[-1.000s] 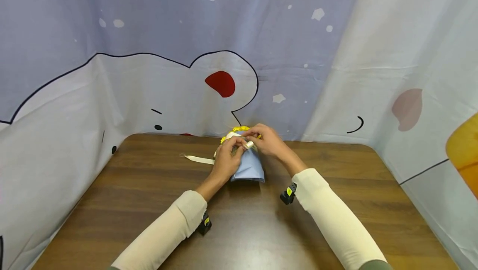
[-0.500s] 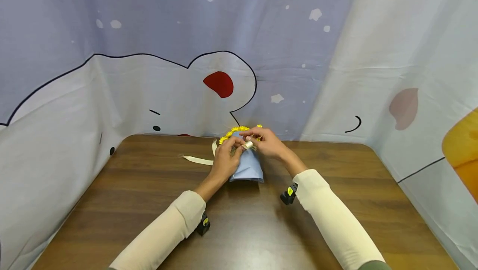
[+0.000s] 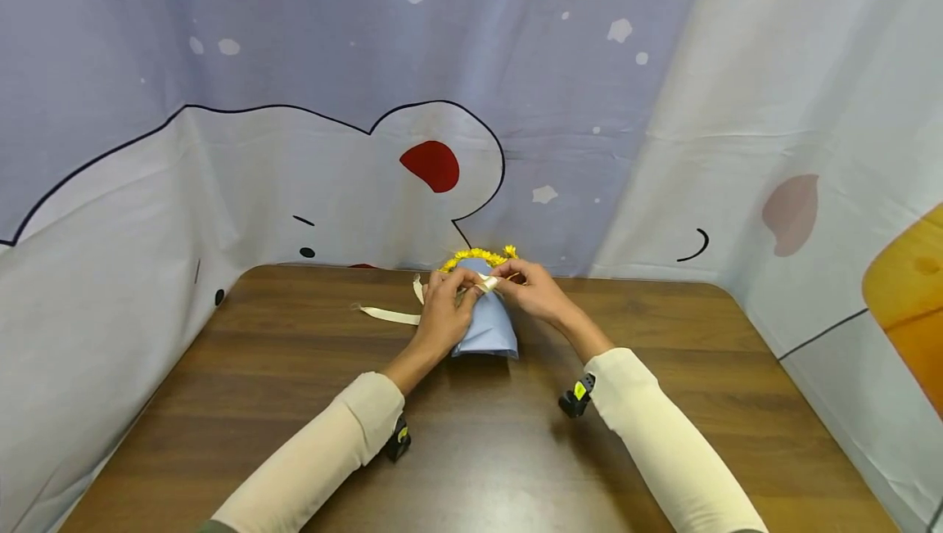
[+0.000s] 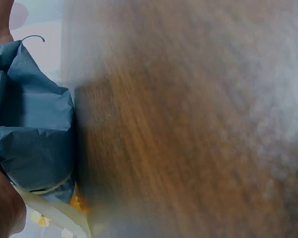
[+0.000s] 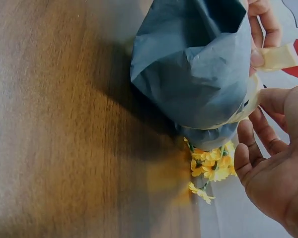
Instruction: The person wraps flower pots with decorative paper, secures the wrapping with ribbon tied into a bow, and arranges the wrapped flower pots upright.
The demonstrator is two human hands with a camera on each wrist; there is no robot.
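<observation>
A small bouquet of yellow flowers (image 3: 479, 255) lies on the table, wrapped in blue paper (image 3: 488, 330) whose folded end faces me in the head view. Cream ribbon (image 5: 280, 57) runs round the wrap just below the blossoms. My left hand (image 3: 445, 308) pinches a loop of that ribbon above the paper. From the other side, my right hand (image 5: 283, 173) pinches the ribbon between thumb and index finger, its other fingers loosely bent. One loose ribbon tail (image 3: 390, 316) stretches left over the table. In the left wrist view the blue paper (image 4: 39, 109) hides most of the fingers.
The brown wooden table (image 3: 295, 402) reaches to a printed curtain (image 3: 589, 107) close behind the bouquet. Another short ribbon end (image 3: 418, 288) sticks up beside the left hand. Each wrist wears a small black camera (image 3: 575, 399).
The right hand has shifted slightly down and right, its fingers moving from above the ribbon loop to its right side. More yellow blossoms show. The left hand stays almost still on the loop.
</observation>
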